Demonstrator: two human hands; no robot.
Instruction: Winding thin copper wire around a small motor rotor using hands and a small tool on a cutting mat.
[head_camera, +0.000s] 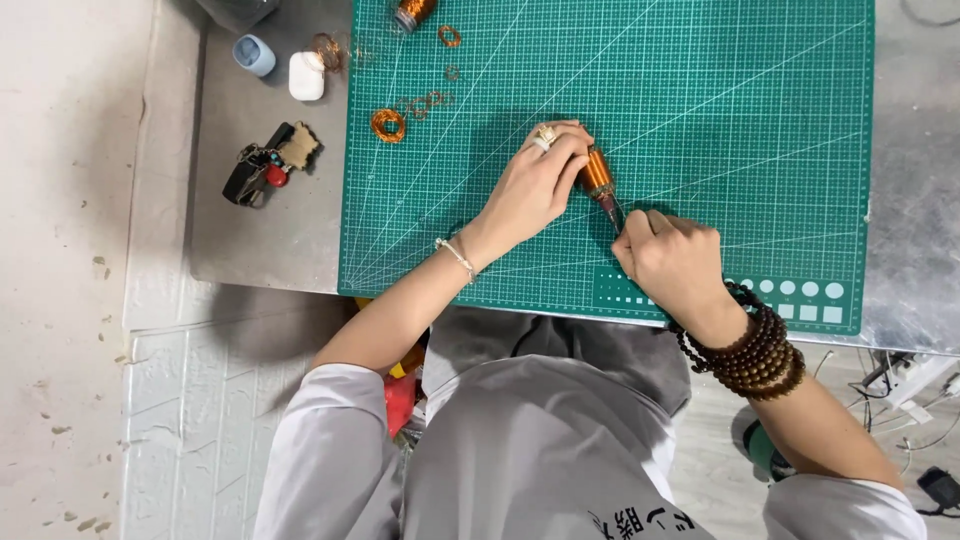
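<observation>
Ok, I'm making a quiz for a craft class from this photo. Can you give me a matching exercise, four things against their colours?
Things:
1. cutting mat
2. small case
3. wire coil
4. bead bracelets

Colours:
A. dark brown
B. green
C. copper orange
D. white

Pairs: 1-B, 2-D, 3-C, 4-A

The bead bracelets sit on the wrist of the right hand.
</observation>
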